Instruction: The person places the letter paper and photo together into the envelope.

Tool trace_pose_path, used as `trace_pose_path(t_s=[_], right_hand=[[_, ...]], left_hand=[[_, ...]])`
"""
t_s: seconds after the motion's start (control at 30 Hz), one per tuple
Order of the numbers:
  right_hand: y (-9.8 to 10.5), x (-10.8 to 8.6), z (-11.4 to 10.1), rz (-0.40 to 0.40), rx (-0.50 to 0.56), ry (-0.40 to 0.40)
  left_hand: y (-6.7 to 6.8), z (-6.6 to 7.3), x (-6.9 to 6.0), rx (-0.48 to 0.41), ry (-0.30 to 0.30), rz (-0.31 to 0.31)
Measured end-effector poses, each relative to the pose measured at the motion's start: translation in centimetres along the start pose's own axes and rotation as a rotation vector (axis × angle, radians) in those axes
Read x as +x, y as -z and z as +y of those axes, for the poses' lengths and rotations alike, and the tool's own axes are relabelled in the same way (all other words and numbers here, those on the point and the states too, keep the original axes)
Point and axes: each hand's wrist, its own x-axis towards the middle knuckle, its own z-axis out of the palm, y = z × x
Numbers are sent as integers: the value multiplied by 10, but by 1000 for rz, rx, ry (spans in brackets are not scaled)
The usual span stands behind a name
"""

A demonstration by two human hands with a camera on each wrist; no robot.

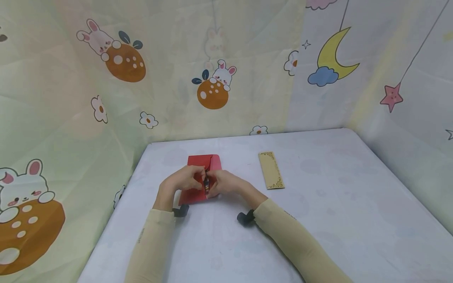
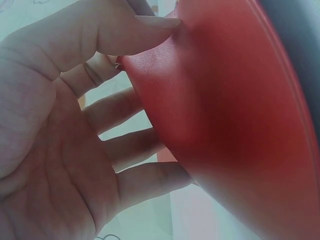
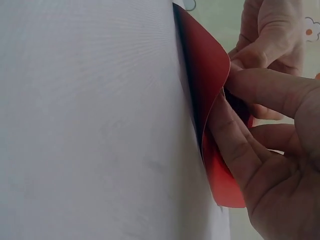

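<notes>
A red envelope [image 1: 201,160], with a lighter pinkish-red flap along its right side, lies toward the left of the table under both hands. My left hand [image 1: 184,178] pinches the envelope's edge between thumb and forefinger; in the left wrist view the red paper [image 2: 235,110] bulges outward. My right hand [image 1: 228,183] grips the envelope's mouth from the other side, its fingers [image 3: 235,145] against the bent paper. Between the two hands the mouth gapes, and a dark, multicoloured strip [image 1: 207,184] shows there; its kind is too small to tell.
A narrow gold card or packet [image 1: 271,170] with ornate corners lies to the right of the envelope. The white-covered table [image 1: 318,220] meets printed fabric walls [image 1: 170,47] at the back and sides. Dark wrist-worn pieces [image 1: 245,218] hang beneath both wrists.
</notes>
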Motion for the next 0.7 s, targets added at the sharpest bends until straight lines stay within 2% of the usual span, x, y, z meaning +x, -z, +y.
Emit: trace_pose_path(t_s=[0.37, 0.7], right_hand=[[4, -2, -1, 20, -15, -32], [6, 1, 1, 36, -92, -6]], left_hand=[[0, 0, 1, -9, 10, -3], [0, -1, 1, -10, 9, 4]])
